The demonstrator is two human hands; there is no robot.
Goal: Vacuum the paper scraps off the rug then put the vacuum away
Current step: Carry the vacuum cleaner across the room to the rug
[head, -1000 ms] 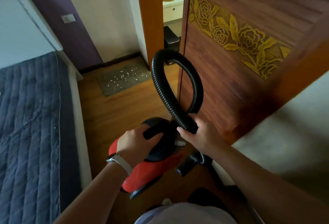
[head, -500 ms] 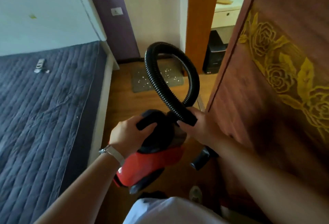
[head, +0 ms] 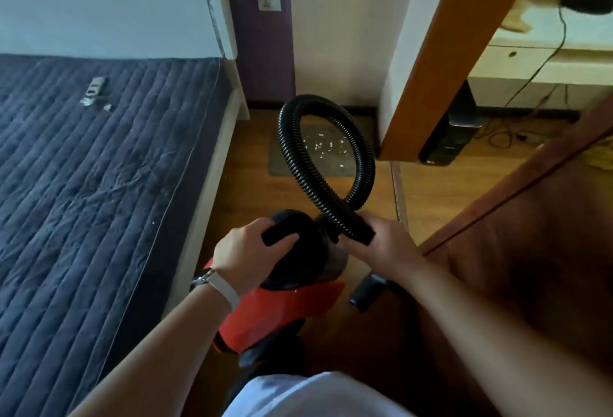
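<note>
Since the earlier frames the person has carried the vacuum (head: 282, 310) further into the room. The rug (head: 278, 164) now lies closer and shows through the loop of the hose (head: 288, 151), while the carved door (head: 530, 251) has slid off to the right and the bed (head: 99, 184) fills the left. Both grips look unchanged.

The left hand (head: 252, 257) is wrapped round the black handle (head: 280, 234) on top of the red body, fingers over it and thumb underneath. The right hand (head: 388, 247) is closed on the hose's lower end, where the ribbing gives way to a smooth cuff. The vacuum is at near centre, seemingly held above the wood floor, with the rug far ahead against the wall and well apart from it. The paper scraps (head: 326, 146) are scattered across the rug's middle.

One hand carries the body, so it is probably a light, hard plastic canister, and the top handle is the right place to hold it. The ribbed hose is flexible and springy and arches up on its own, so it is best steered by the stiff cuff rather than mid-loop. The scraps are tiny and weightless, and exhaust air could scatter them.

A dark piece (head: 366, 294) under the right forearm may be the floor nozzle, but the view is too dim to be sure.

No brand, label or writing can be read on the vacuum or on the wall socket (head: 269, 4).
</note>
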